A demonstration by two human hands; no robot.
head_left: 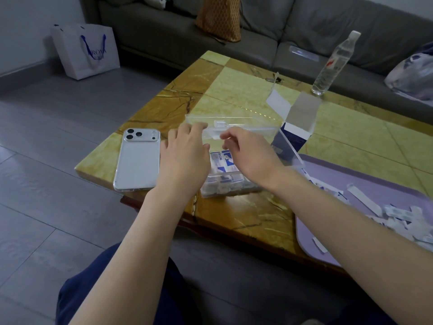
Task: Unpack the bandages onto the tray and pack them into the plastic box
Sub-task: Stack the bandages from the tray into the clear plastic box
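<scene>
A knee in dark blue cloth sits lowest in view, so the person is seated at the table's near edge with both forearms stretched over it.

The box, clear plastic, rests on the table near its front edge, about centre of view. Bandages in blue-and-white wrappers lie stacked inside, which suggests packing is well along. Its lid stands tipped up at the box's 12 o'clock.

The left hand hovers over the box's 9 o'clock side, fingers spread and reaching to the lid's left end; whether they touch it I cannot tell. The right hand sits over the 3 o'clock side, thumb and forefinger drawn close near the lid's middle catch. It may be pinching something small or clear, but blur hides it. With one hand at each end, the likely aim is to swing the lid down squarely.

At the box's 4 o'clock lies the tray, purple, with loose bandages and paper strips scattered on it, so some may remain to pack. The carton stands open at 2 o'clock, flap up, probably emptied. A phone lies face down at 9 o'clock, just beside the left hand. A bottle stands well apart at 1 o'clock.
</scene>
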